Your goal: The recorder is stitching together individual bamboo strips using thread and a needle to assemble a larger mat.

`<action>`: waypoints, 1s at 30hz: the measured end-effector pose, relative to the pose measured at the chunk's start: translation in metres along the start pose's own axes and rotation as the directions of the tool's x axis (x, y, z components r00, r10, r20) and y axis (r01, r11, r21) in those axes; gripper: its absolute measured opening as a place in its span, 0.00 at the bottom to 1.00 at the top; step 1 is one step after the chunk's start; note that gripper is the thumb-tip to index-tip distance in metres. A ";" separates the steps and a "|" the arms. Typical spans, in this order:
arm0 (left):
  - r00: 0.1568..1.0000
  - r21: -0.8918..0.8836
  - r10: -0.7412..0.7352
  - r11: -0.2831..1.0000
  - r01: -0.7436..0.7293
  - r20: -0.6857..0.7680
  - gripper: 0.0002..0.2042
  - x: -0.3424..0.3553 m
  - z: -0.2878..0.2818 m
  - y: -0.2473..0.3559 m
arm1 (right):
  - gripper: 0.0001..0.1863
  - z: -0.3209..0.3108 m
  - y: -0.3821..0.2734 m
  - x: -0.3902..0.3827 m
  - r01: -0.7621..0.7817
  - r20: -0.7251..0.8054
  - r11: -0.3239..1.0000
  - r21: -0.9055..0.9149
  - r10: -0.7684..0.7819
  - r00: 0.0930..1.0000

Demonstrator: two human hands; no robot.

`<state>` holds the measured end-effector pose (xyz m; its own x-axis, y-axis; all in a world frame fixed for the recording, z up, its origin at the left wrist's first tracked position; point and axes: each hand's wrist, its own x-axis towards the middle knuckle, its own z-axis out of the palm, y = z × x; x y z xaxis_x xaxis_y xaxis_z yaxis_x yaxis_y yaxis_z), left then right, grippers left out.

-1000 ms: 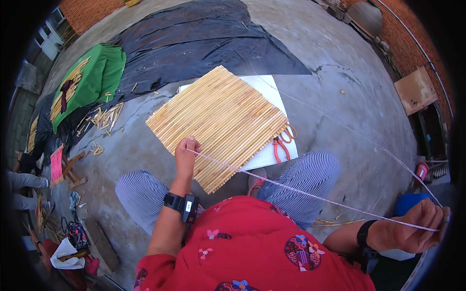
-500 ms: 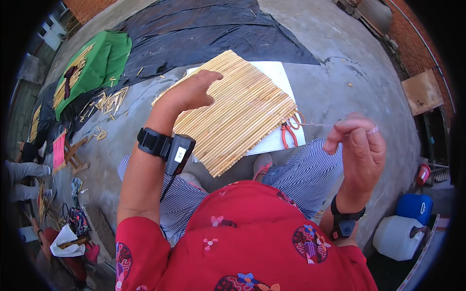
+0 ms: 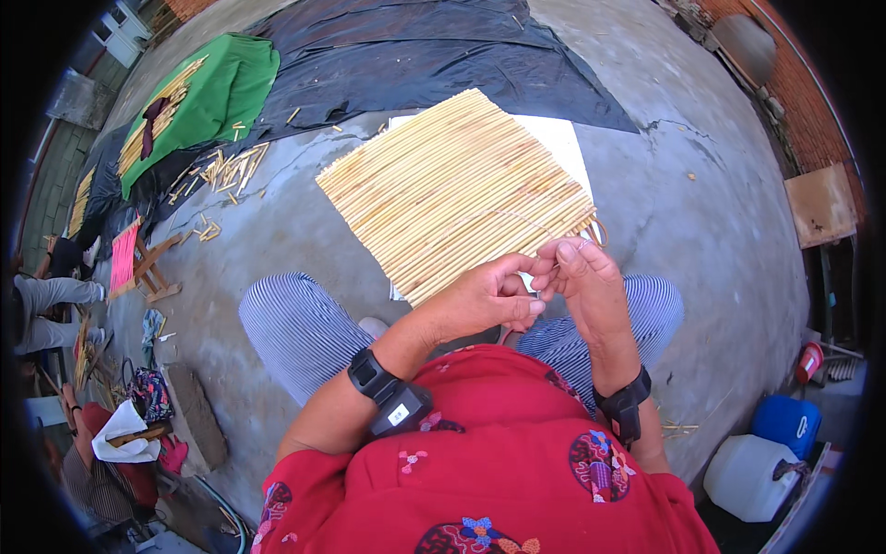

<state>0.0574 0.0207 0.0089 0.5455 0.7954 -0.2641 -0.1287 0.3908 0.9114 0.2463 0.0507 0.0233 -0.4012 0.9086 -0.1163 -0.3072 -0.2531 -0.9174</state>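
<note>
A mat of pale yellow reed sticks [image 3: 443,194], laid side by side, lies in front of me on a white board [image 3: 563,148]. A thin pale thread [image 3: 521,219] crosses the mat's right part. My left hand [image 3: 494,294] and my right hand [image 3: 589,282] meet just off the mat's near right edge, fingertips pinched together. Thread seems to be between them, though the fingers hide most of it. A brownish-orange loop [image 3: 602,231] shows past the mat's right corner, behind my right hand.
A dark tarp [image 3: 415,74] spreads beyond the mat. Left of it, a green cloth [image 3: 226,92] bears sticks, with loose pieces [image 3: 231,171] on the concrete nearby. Other people [image 3: 101,462] are at the far left. White and blue jugs [image 3: 752,475] stand at the right.
My left hand has come off the mat, moving right and nearer me. My right hand has moved left to meet it. The red-handled pliers beside the mat are now hidden.
</note>
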 end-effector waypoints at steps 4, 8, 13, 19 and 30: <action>0.902 0.692 0.395 0.701 -0.174 -0.173 0.22 0.000 -0.002 -0.017 | 0.15 -0.004 0.008 -0.001 -0.068 0.022 0.998 0.015 0.067 0.997; 0.965 -0.025 0.196 0.979 -0.203 -0.174 0.23 0.003 0.002 -0.027 | 0.14 -0.005 0.008 -0.003 -0.129 0.025 0.992 0.016 0.129 0.991; 0.985 -0.183 0.141 0.971 -0.157 -0.098 0.22 0.009 0.014 -0.034 | 0.13 -0.008 0.014 -0.003 -0.147 0.025 0.988 0.046 0.146 0.989; 0.979 0.012 0.183 0.983 -0.182 -0.088 0.11 -0.002 -0.004 -0.029 | 0.13 -0.023 0.018 0.002 -0.086 -0.062 0.942 0.324 0.112 0.992; 0.486 -0.139 0.219 0.789 -0.599 -0.846 0.06 -0.037 -0.144 0.019 | 0.11 -0.132 -0.029 -0.033 0.490 -0.463 0.796 0.356 -0.305 0.832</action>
<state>-0.0848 0.0655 -0.0097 -0.4636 0.8642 -0.1953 -0.5434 -0.1032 0.8331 0.3821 0.0721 0.0032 0.1595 0.9872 0.0065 -0.7485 0.1253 -0.6512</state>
